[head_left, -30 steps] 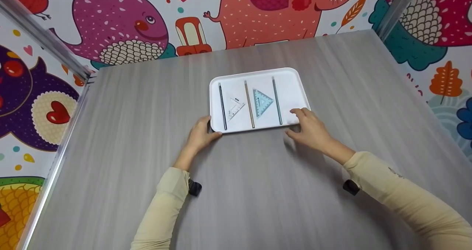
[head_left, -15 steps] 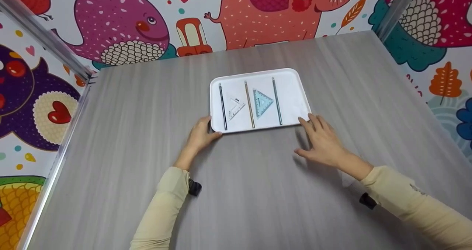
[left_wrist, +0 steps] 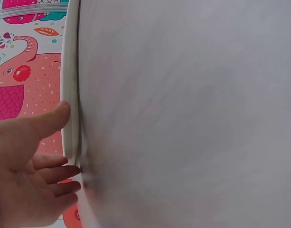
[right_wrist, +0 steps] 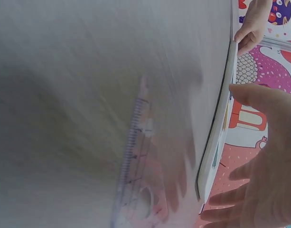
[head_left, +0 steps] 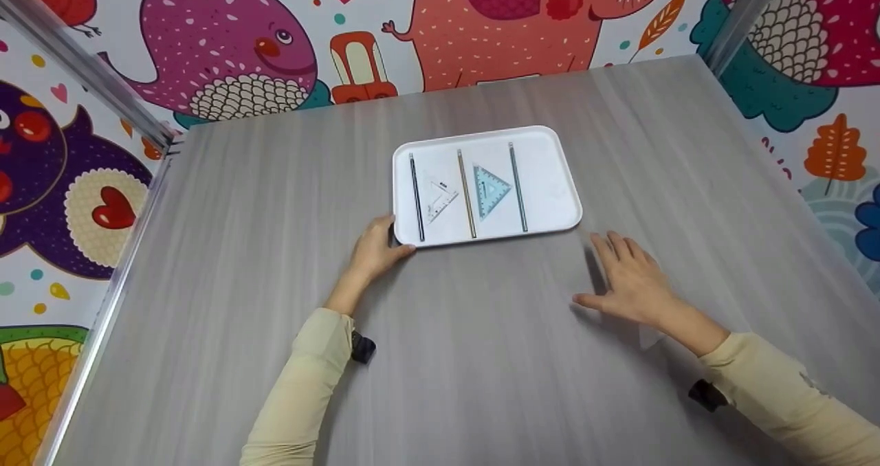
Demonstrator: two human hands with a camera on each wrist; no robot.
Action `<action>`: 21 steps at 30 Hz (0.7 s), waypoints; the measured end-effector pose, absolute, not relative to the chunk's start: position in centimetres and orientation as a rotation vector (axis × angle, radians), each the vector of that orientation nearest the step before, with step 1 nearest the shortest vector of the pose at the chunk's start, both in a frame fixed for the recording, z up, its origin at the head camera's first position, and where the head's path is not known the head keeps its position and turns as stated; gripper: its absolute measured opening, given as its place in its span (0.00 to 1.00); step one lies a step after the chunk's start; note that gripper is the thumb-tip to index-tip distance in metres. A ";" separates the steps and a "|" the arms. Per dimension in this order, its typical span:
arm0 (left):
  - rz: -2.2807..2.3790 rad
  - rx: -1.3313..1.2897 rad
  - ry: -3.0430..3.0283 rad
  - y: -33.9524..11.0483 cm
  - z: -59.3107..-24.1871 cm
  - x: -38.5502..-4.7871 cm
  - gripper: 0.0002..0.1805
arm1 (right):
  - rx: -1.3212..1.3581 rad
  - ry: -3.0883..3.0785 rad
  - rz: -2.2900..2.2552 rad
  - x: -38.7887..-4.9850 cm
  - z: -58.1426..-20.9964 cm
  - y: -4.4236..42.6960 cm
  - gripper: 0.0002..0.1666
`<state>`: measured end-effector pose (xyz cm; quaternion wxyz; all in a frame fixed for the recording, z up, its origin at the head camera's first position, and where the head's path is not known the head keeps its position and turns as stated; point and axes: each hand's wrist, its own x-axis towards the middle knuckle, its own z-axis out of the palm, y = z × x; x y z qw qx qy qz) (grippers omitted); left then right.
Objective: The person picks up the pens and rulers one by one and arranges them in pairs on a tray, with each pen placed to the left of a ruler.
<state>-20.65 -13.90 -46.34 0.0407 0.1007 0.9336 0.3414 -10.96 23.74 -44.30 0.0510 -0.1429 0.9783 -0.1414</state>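
At the near left corner of a white tray [head_left: 550, 177], my left hand [head_left: 373, 249] holds the rim, thumb along the front edge and fingers at the left side. On the tray lie a dark pencil [head_left: 417, 198], a clear set square [head_left: 447, 203], a gold pencil [head_left: 467, 194], a light-blue set square [head_left: 484, 196] and a teal pencil [head_left: 518, 187], spaced from left to right. My right hand [head_left: 636, 284] hovers off the tray's near right corner, fingers spread and holding nothing. Under its wrist another clear set square [right_wrist: 132, 164] rests on the table, mostly hidden in the head view.
The grey wood-grain table [head_left: 481, 356] reaches back to a wall [head_left: 440, 33] printed with cartoon animals. Metal frame posts [head_left: 749, 26] stand at the table's corners. The tray sits around the middle of the far half.
My right hand has left the tray's right end and moved back toward the near right, its fingers spreading. The left hand, the tray and its contents have stayed in place.
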 end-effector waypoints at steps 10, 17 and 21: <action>1.048 0.283 2.846 -13.9 -46.3 -20.8 0.27 | -0.375 2.939 -0.422 -9.8 -44.5 24.9 0.67; 1.056 0.296 2.841 -14.0 -46.3 -20.8 0.27 | -0.311 2.946 -0.515 -9.0 -44.6 25.6 0.65; 1.070 0.301 2.846 -13.9 -46.4 -20.9 0.27 | -0.219 2.938 -0.560 -8.5 -44.6 25.9 0.66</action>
